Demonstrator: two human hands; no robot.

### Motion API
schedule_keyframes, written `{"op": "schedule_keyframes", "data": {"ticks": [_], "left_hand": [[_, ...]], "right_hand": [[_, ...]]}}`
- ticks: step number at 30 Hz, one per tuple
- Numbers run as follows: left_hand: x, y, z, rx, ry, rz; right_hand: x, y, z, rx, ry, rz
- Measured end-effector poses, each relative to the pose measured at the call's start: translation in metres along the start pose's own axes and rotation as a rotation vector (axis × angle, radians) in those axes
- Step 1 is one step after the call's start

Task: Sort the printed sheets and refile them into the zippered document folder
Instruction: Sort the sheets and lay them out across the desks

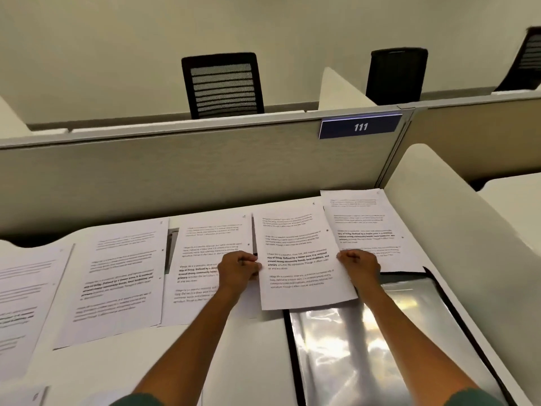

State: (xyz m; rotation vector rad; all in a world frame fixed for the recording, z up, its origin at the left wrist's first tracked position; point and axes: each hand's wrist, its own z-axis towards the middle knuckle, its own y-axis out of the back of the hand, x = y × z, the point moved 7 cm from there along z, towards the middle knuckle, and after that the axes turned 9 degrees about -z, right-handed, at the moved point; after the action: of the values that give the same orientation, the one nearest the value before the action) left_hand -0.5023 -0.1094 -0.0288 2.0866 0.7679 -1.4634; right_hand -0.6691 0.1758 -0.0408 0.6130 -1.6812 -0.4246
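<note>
A white worktop [187, 356] sits in a cubicle closed at the back by a beige partition [164, 174]. On the partition's top right hangs a dark blue plate reading 111 [360, 126]. Beyond it stand black mesh-backed office chairs [223, 85], before a plain cream wall [146, 33].

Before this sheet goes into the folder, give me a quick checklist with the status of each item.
1. Left hand grips the held sheet at its left edge: ok.
2. Right hand grips its right edge: ok.
3. Sheet flat, not creased: ok.
4. Folder open, clear sleeve exposed below the sheet: ok.
5. Sleeve mouth lined up with the sheet's bottom edge: cannot tell.
6. Page number in the corner matches the sort order: cannot tell, too blurred.
</note>
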Motion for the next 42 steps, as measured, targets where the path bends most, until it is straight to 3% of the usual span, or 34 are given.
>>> {"op": "schedule_keyframes", "data": {"ticks": [4, 10, 15, 18, 27, 36, 42], "left_hand": [[0.008, -0.007, 0.012, 0.009, -0.085, 0.167], [0.008, 0.004, 0.002, -0.063, -0.488, 0.518], [0.037, 0.007, 0.000, 0.100, -0.448, 0.948], [0.044, 0.012, 0.002, 0.144, -0.396, 1.083], [0.051, 0.017, 0.016, 0.152, -0.380, 1.162], [0.039, 0.025, 0.010, 0.125, -0.403, 1.060], [0.030, 0.021, -0.009, 0.144, -0.416, 1.064]], "right_hand": [[-0.004, -0.005, 0.010, -0.042, 0.008, -0.081], [-0.003, -0.009, 0.017, -0.071, 0.027, -0.157], [0.006, -0.012, 0.015, -0.112, 0.027, -0.194], [0.007, -0.014, 0.011, -0.127, 0.019, -0.222], [0.010, -0.016, 0.007, -0.184, 0.010, -0.238], [0.013, -0.010, -0.002, -0.221, 0.029, -0.227], [0.013, -0.005, -0.021, -0.213, 0.214, -0.267]]}}
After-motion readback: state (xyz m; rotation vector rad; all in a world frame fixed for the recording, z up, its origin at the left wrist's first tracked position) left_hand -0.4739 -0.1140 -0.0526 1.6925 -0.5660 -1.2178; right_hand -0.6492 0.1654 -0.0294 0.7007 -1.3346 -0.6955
